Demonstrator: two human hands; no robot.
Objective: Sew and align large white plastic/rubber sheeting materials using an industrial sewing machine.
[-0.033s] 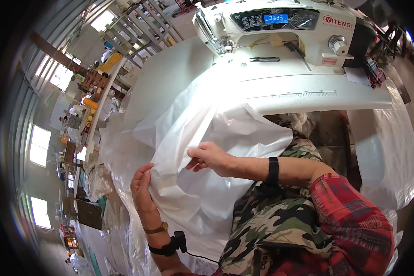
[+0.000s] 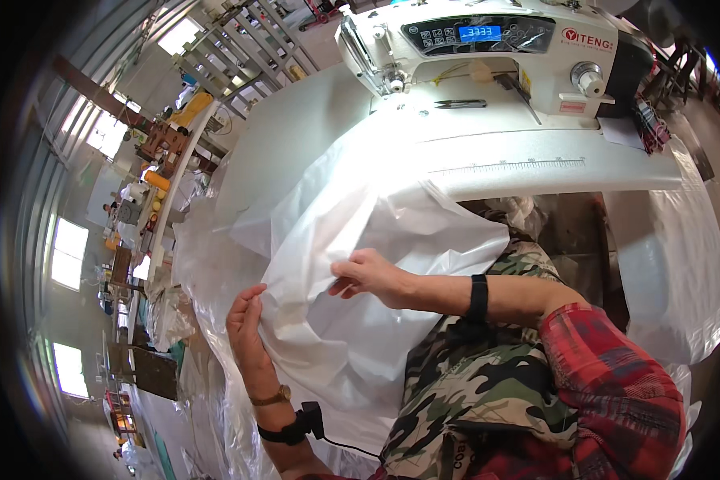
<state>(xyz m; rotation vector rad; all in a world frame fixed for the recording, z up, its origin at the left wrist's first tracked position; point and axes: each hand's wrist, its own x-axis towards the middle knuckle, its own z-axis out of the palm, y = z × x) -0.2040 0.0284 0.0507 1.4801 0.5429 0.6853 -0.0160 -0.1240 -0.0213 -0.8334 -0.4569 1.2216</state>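
A thin white plastic sheet (image 2: 356, 332) spreads in loose folds from the sewing machine (image 2: 488, 40) down over my lap. My left hand (image 2: 246, 324) pinches the sheet's left edge between thumb and fingertips. My right hand (image 2: 370, 276) is closed on a fold of the same sheet, farther right and slightly higher; its fingertips are partly hidden. The sheet's upper part lies on the machine bed below the needle area, where bright glare hides the detail.
Thread snips (image 2: 461, 103) lie on the machine bed (image 2: 504, 144) under the arm. More clear plastic (image 2: 668, 264) hangs over the table's right side. At the left stand a cluttered bench (image 2: 164, 200) and metal racks (image 2: 236, 60).
My right hand has shifted very slightly to the right with its fold of the sheet. My left hand stays almost in place.
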